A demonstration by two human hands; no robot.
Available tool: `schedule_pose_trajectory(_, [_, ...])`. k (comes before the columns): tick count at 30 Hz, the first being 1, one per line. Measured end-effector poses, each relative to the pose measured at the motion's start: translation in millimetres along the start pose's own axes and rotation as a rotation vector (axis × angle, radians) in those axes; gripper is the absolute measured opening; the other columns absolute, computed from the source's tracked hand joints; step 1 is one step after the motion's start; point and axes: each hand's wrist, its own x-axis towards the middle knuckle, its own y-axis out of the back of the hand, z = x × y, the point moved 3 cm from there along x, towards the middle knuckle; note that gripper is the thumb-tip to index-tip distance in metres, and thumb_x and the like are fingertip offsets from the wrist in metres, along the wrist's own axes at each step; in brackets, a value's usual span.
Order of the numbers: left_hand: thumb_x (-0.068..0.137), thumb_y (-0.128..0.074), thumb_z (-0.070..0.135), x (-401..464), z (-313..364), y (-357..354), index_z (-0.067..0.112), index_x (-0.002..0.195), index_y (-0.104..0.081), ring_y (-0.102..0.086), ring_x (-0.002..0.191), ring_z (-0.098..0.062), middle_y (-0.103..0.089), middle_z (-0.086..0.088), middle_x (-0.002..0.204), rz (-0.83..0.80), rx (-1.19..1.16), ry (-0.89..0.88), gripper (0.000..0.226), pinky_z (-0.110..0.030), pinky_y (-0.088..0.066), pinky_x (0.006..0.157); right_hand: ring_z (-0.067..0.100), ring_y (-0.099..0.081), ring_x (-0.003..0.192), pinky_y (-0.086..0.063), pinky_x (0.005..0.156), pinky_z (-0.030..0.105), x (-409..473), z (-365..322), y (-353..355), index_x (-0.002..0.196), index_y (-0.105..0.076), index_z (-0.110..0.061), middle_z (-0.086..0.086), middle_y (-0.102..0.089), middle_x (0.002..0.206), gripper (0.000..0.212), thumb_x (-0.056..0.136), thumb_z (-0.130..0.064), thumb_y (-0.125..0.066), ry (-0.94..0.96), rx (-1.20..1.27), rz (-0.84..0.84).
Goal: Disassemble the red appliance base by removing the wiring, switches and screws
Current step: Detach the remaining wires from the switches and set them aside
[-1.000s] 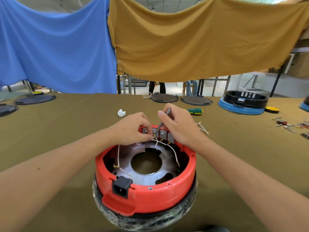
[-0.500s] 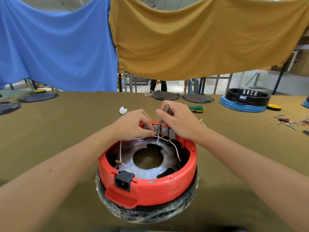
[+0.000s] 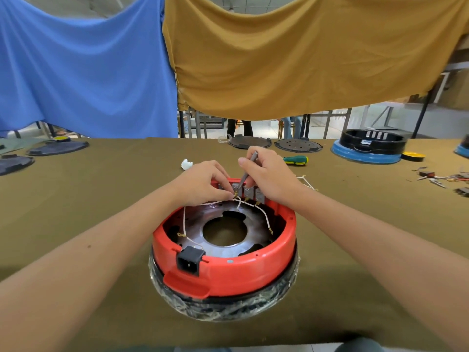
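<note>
On the olive table (image 3: 101, 199) right in front of you sits the red appliance base (image 3: 228, 270), where your left hand (image 3: 203, 184) pinches a white wire (image 3: 215, 203) at the far-rim switches (image 3: 250, 193) while your right hand (image 3: 269, 174) grips a thin grey tool (image 3: 247, 168) angled down onto them.

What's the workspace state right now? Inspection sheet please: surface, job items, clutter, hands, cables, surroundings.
Surface: olive cloth-covered table.
Job's things: red appliance base on a plastic-wrapped black lower part; grey switches at its far rim; black power socket at its near rim.
Clutter: green screwdriver, white scrap, dark round plates, blue-based unit, loose small parts far right.
Hands: left hand pinches a white wire at the switches; right hand holds a thin grey tool against them.
Cables: white wires cross the metal interior.
Surroundings: blue sheet and mustard sheet hang behind.
</note>
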Motion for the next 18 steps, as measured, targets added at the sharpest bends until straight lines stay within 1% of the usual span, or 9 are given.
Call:
schedule_pose_trajectory(3, [0.08, -0.078, 0.029, -0.1, 0.3, 0.1, 0.034, 0.078, -0.077, -0.049, 0.1, 0.009, -0.056, 0.013, 0.105, -0.003, -0.014, 0.003, 0.006, -0.022, -0.039, 0.092, 0.007, -0.055, 0.048, -0.044, 0.06, 0.03, 6.7, 0.1, -0.7, 0.078, -0.047, -0.01, 0.0, -0.062, 0.05, 0.025, 0.1, -0.021, -0.049, -0.07, 0.023, -0.012])
schedule_pose_trajectory(5, [0.08, -0.078, 0.029, 0.1, 0.2, 0.3, 0.035, 0.078, -0.077, -0.049, 0.101, 0.008, -0.056, 0.013, 0.106, -0.009, -0.009, 0.007, 0.006, -0.023, -0.039, 0.092, 0.006, -0.054, 0.045, -0.044, 0.056, 0.028, 9.2, -3.2, -2.2, 0.078, -0.047, -0.01, -0.002, -0.059, 0.047, 0.023, 0.099, -0.02, -0.049, -0.092, 0.005, -0.014])
schedule_pose_trajectory(7, [0.08, -0.078, 0.03, 0.3, -0.5, 0.2, 0.033, 0.08, -0.078, -0.049, 0.102, 0.007, -0.056, 0.012, 0.107, -0.007, -0.007, 0.011, 0.003, -0.024, -0.039, 0.093, 0.016, -0.058, 0.052, -0.048, 0.06, 0.034, 8.2, -6.1, -2.8, 0.078, -0.047, -0.009, 0.005, -0.061, 0.054, 0.023, 0.098, -0.02, -0.049, -0.082, -0.012, 0.014])
schedule_pose_trajectory(9, [0.08, -0.078, 0.03, 0.6, -1.4, -0.1, 0.032, 0.081, -0.079, -0.049, 0.102, 0.008, -0.056, 0.012, 0.107, -0.004, -0.011, 0.013, 0.001, -0.023, -0.039, 0.093, 0.033, -0.062, 0.069, -0.053, 0.071, 0.045, 4.8, -7.0, -3.1, 0.08, -0.048, -0.004, 0.017, -0.065, 0.067, 0.027, 0.098, -0.023, -0.049, -0.051, -0.036, 0.043])
schedule_pose_trajectory(10, [0.08, -0.078, 0.03, 0.4, -1.5, -0.1, 0.032, 0.081, -0.079, -0.049, 0.101, 0.009, -0.056, 0.013, 0.107, -0.003, -0.013, 0.013, 0.001, -0.023, -0.038, 0.092, 0.037, -0.062, 0.073, -0.052, 0.074, 0.048, 2.8, -7.6, -3.8, 0.08, -0.048, -0.002, 0.018, -0.065, 0.07, 0.028, 0.099, -0.024, -0.049, -0.026, -0.054, 0.044])
schedule_pose_trajectory(12, [0.08, -0.078, 0.03, 0.2, -0.8, -0.2, 0.03, 0.082, -0.079, -0.048, 0.1, 0.009, -0.056, 0.013, 0.106, 0.003, -0.006, 0.009, 0.002, -0.023, -0.038, 0.092, 0.035, -0.06, 0.07, -0.05, 0.071, 0.048, -0.5, -10.2, -5.4, 0.077, -0.047, -0.008, 0.014, -0.062, 0.067, 0.029, 0.1, -0.027, -0.048, 0.042, -0.123, 0.034])
schedule_pose_trajectory(14, [0.08, -0.078, 0.029, 0.4, -0.6, -0.2, 0.028, 0.083, -0.079, -0.048, 0.099, 0.009, -0.057, 0.011, 0.106, 0.01, -0.001, 0.008, 0.003, -0.023, -0.038, 0.093, 0.031, -0.055, 0.066, -0.044, 0.066, 0.044, -2.5, -13.9, -6.7, 0.072, -0.04, -0.017, 0.005, -0.055, 0.062, 0.032, 0.101, -0.029, -0.047, 0.108, -0.217, 0.029])
schedule_pose_trajectory(15, [0.08, -0.078, 0.028, 0.4, -0.7, -0.1, 0.028, 0.082, -0.079, -0.048, 0.099, 0.009, -0.057, 0.011, 0.107, 0.011, -0.003, 0.009, 0.002, -0.023, -0.037, 0.092, 0.031, -0.053, 0.066, -0.042, 0.065, 0.044, -2.8, -14.8, -7.0, 0.072, -0.039, -0.018, 0.003, -0.053, 0.061, 0.033, 0.101, -0.029, -0.047, 0.121, -0.236, 0.031])
schedule_pose_trajectory(18, [0.08, -0.078, 0.029, -0.3, -1.2, -0.1, 0.031, 0.08, -0.078, -0.048, 0.099, 0.01, -0.056, 0.012, 0.107, 0.007, -0.006, 0.012, 0.002, -0.021, -0.036, 0.089, 0.033, -0.054, 0.068, -0.044, 0.067, 0.047, -2.8, -15.5, -7.3, 0.075, -0.042, -0.013, 0.005, -0.053, 0.064, 0.031, 0.102, -0.029, -0.046, 0.11, -0.236, 0.037])
